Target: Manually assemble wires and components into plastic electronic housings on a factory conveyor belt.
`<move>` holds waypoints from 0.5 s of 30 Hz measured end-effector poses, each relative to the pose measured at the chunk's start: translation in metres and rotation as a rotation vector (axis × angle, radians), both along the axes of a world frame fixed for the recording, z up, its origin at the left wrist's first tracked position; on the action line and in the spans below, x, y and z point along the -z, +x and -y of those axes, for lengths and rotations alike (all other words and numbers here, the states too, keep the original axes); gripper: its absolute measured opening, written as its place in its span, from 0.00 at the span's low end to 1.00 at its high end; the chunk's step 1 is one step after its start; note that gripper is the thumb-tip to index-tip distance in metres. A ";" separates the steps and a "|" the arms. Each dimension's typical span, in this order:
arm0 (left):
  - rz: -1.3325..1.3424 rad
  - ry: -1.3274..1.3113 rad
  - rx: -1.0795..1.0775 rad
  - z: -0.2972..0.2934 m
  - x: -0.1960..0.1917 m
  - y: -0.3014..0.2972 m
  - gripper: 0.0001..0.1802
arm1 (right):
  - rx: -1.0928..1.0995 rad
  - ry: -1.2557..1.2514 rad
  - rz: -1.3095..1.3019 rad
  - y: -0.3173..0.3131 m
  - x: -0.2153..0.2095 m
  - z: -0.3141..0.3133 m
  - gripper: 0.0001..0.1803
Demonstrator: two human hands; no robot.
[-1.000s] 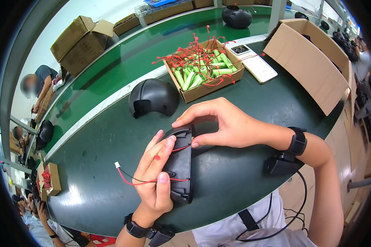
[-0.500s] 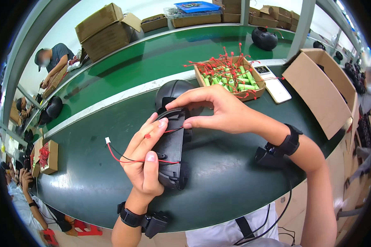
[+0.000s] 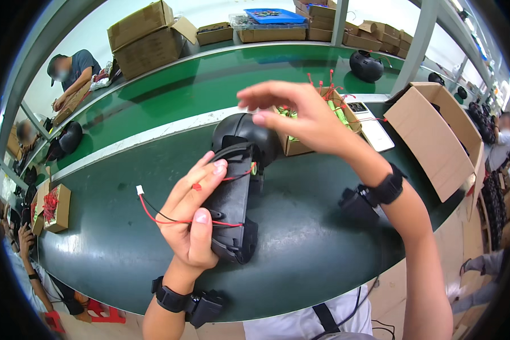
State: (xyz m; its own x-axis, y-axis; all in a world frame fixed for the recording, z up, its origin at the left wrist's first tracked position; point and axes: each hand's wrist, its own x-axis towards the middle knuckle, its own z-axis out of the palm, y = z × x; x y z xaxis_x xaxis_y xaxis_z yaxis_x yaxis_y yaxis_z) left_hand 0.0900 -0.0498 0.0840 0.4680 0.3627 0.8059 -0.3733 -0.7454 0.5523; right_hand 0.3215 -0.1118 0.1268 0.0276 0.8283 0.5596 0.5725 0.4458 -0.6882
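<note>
My left hand (image 3: 181,229) is wrapped round a black plastic housing (image 3: 230,198), held tilted above the bench. Red and black wires (image 3: 147,211) cross my fingers and end in a white plug (image 3: 140,190). A small red plug (image 3: 196,186) lies against the fingers. At the housing's upper right edge, a bit of green cell (image 3: 254,169) shows beside a red wire. My right hand (image 3: 300,116) is raised apart from the housing, thumb and fingers spread with nothing between them. Beneath it stands a rounded black shell (image 3: 249,127).
Behind my right hand is a cardboard box (image 3: 296,148) of green cells with red leads, partly hidden. A white device (image 3: 378,136) and a large open carton (image 3: 430,139) stand to the right. A small box of red leads (image 3: 59,211) sits left. Co-workers are beyond the bench.
My right hand has come off the housing's upper edge and risen away, its fingers still apart. The left hand keeps its hold on the housing. The green cell's end now shows.
</note>
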 end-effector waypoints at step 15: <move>-0.086 0.062 -0.299 -0.027 0.006 -0.007 0.22 | 0.460 -0.389 0.437 -0.012 -0.009 -0.010 0.29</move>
State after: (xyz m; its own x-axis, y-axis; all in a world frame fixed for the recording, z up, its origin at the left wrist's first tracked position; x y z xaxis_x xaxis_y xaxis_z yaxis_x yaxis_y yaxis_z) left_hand 0.0827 -0.0225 0.0775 0.4158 0.4454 0.7929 -0.0866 -0.8485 0.5221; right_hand 0.3096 -0.1016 0.1360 0.2613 0.9273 0.2679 0.9002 -0.1339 -0.4143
